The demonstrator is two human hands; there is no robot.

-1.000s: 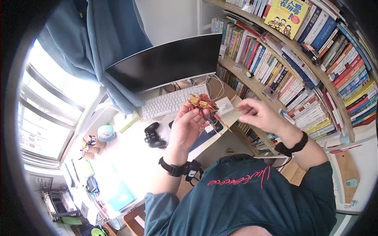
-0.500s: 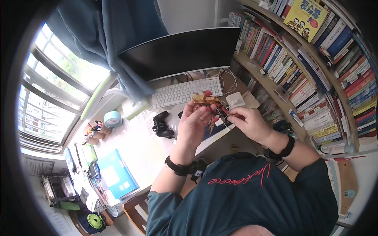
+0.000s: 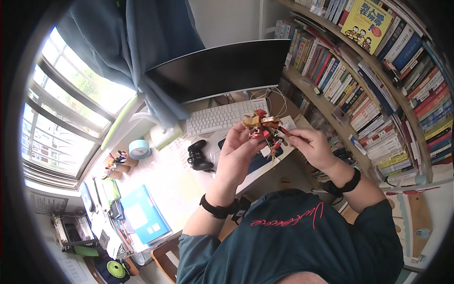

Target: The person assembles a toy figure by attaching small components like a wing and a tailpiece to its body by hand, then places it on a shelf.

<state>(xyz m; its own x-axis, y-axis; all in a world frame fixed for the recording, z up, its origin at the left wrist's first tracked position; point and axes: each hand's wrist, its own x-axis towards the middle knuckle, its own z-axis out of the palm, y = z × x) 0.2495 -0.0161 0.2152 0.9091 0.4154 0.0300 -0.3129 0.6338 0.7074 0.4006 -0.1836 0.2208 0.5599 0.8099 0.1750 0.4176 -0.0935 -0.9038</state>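
Between my hands, above the desk's front edge, is a small jointed toy figure [image 3: 259, 121] in gold, red and black. My left hand [image 3: 233, 154] is closed on its left side, with the thumb underneath. Pinched in the fingers of my right hand [image 3: 309, 147] is a thin dark and red part at the figure's right end. A narrow piece with a gold tip hangs below the figure. The fingers hide some of the figure, and its small parts are too fine to tell apart.
A white keyboard [image 3: 227, 117] lies behind the figure, before a dark curved monitor [image 3: 220, 71]. Left of my left hand is a black game controller [image 3: 200, 156]. A blue folder [image 3: 144, 215] and a pale blue tape roll [image 3: 139, 149] are farther left. Bookshelves [image 3: 326, 105] stand right.
Both hands and the figure have shifted slightly right in the picture. The figure is turned a little, with more of its gold and red parts showing. Both hands still hold it.
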